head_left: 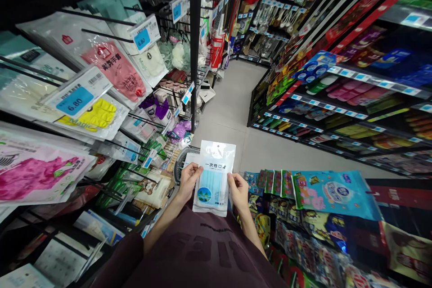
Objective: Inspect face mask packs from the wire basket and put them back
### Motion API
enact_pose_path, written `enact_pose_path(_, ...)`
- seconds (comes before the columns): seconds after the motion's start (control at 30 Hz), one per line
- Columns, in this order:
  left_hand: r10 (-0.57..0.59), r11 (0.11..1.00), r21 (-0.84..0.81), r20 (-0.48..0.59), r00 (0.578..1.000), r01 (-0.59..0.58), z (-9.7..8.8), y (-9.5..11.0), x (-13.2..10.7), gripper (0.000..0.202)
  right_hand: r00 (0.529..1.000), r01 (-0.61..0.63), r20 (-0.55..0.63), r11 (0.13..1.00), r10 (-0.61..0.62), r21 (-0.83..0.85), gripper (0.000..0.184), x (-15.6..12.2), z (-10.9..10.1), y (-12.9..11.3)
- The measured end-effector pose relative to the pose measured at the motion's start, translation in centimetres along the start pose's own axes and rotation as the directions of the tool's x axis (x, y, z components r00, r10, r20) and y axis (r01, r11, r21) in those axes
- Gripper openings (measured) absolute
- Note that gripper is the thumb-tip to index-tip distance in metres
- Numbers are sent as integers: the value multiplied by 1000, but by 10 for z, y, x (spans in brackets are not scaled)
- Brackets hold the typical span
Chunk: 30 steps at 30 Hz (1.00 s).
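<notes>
A flat white-and-blue packet of disposable face masks point(215, 180) is held upright in front of my chest, its printed front facing me. My left hand point(190, 180) pinches its left edge between thumb and fingers. On the opposite side, my right hand point(239, 190) grips the right edge the same way. Behind the packet and my left hand, part of a grey basket point(177, 166) shows, with a pale packet point(191, 158) at it; most of the basket is hidden.
Hooks on the left hold bagged gloves point(114, 69) beside price tags point(74, 100). A black post point(195, 49) rises near the basket. Grey floor point(219, 99) runs ahead between the racks. To the right stand shelves of packaged goods point(354, 94); snack bags point(334, 191) hang closer by.
</notes>
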<state>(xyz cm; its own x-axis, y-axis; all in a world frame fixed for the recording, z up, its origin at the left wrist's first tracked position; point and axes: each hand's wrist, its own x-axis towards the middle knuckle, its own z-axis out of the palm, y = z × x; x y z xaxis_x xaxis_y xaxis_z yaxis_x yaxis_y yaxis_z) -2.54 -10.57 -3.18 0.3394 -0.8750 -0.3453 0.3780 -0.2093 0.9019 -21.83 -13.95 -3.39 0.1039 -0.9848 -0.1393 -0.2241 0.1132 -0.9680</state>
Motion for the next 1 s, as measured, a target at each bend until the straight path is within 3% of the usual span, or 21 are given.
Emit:
enact_pose_path(0.13,17,1000,9,-22,1000,-17,0,2,2,31,1000,-6,21,1000,5,22,36,1,1,-3)
enact_pose_path(0.33,-28,1000,-5,27,999,28,0,2,1,27,1000,2,1,1000,-2,-17,37,0,1,-6)
enact_pose_path(0.6,-4,1000,-5,-27,1000,4,0,1,2,31,999,-36,14,998,35,58,37,-2,2,-6)
enact_pose_path(0.8,-40,999,-23,23,999,41,3,3,0,29,1000,-1,-7,1000,1,-12,37,-2,0,-5)
enact_pose_path(1.0,-10,1000,16,-9,1000,10,3,3,-2,34,1000,-7,-6,1000,7,1,38,-3,-1,-1)
